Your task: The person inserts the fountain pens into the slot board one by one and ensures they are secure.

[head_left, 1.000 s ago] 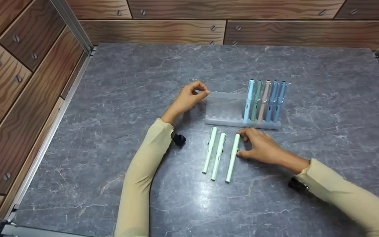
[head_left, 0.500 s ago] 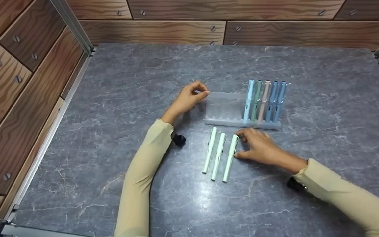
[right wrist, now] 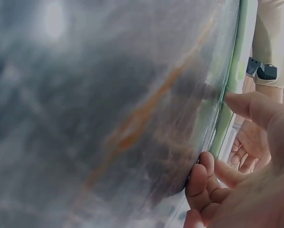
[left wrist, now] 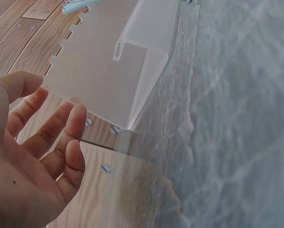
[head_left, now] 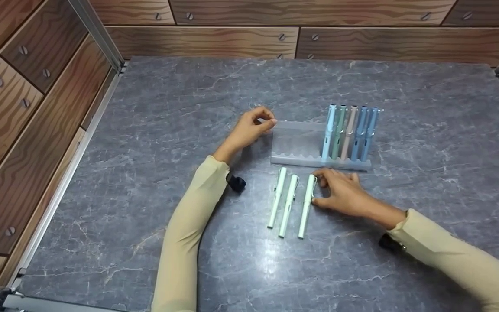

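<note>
On the surface (head_left: pixel 145 130), three pens (head_left: pixel 289 206) lie before the rack (head_left: pixel 297 141), whose half toward the right edge holds five more pens (head_left: pixel 350 130).

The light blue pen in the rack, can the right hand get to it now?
Probably yes: nothing seems to cover the light blue pen, and the right hand is just in front of the rack, though it's touching a pale green pen.

Wore long, plain, pale-yellow sleeves (head_left: pixel 184 229), lightly creased, with wavy-edged cuffs (head_left: pixel 215 167), and a pair of small black wrist-worn devices (head_left: pixel 236 183).
</note>
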`<state>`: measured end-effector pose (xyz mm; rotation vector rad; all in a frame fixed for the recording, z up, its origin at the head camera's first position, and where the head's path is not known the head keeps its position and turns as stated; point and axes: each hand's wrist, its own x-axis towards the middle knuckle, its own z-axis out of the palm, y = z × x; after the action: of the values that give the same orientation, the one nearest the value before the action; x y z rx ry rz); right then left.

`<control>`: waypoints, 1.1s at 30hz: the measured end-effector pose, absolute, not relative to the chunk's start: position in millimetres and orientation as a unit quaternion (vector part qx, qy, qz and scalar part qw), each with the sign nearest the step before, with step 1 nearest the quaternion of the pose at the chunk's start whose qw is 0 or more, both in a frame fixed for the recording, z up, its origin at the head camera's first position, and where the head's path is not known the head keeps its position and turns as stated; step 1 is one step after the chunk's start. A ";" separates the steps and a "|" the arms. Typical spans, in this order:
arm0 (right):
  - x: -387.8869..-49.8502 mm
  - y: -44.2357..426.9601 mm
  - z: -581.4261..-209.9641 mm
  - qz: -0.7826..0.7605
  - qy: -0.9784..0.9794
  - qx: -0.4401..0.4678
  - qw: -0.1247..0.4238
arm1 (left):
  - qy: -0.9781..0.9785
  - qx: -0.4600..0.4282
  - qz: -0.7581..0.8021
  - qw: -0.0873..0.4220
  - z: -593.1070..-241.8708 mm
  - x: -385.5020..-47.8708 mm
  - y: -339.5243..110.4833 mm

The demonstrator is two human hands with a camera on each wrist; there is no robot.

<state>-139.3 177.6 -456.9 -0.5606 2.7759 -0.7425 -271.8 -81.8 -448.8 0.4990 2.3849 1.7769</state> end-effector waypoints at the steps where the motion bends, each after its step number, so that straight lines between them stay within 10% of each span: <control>1: -139.4 178.1 -457.3 -0.260 0.941 -0.191 0.103 | 0.790 0.165 0.587 0.063 -448.5 -271.7 -81.7; 33: -147.3 189.4 -439.8 -0.568 0.787 -0.139 0.196 | 0.794 0.166 0.582 0.060 -448.5 -272.9 -81.5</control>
<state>-147.3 189.4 -439.8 -0.3881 2.2054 -1.5902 -272.9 -81.5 -448.5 0.5024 2.4015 1.7622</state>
